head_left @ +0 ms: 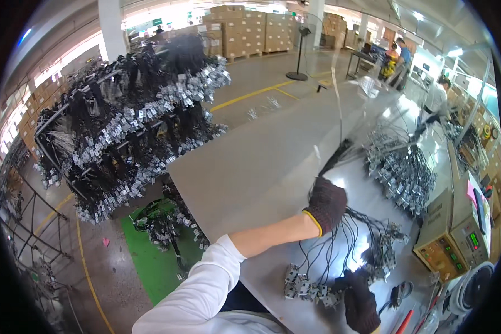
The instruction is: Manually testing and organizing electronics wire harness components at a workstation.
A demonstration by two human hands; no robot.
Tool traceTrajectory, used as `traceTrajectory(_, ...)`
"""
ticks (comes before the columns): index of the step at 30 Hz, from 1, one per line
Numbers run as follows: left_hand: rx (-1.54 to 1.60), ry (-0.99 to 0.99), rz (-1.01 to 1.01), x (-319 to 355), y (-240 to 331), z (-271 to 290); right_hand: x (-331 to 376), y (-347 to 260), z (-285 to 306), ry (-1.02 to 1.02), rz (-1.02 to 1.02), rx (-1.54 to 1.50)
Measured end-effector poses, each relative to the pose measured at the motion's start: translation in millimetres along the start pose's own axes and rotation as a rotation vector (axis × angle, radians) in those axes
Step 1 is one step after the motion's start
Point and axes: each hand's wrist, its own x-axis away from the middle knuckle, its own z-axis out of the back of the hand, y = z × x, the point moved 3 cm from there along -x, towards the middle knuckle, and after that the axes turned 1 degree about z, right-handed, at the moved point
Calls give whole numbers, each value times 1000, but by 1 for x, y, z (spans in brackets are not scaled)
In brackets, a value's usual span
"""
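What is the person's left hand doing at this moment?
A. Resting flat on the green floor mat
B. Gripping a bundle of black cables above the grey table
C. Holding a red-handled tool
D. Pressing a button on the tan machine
B: the gloved left hand is closed around a bundle of black cables that hangs down to the grey table.

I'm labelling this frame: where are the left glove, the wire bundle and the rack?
left glove (326, 202), head view, back of the hand
wire bundle (339, 250), head view, black wires under the glove
rack (122, 122), head view, hanging tagged cables
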Motion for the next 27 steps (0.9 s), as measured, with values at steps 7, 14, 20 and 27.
traceTrajectory(7,1279,119,-544,17,-48,84,-22,-1,14,-313,332,1100)
traceTrajectory(14,1742,17,-995,41,-43,148,-1,49,42,-16,-113,921)
traceTrajectory(20,1292,-386,-1005,59,-16,131,2,47,18,75,-95,746)
traceTrajectory(27,1267,-583,-1021,56,-4,122,-12,-41,63,378,311,1320)
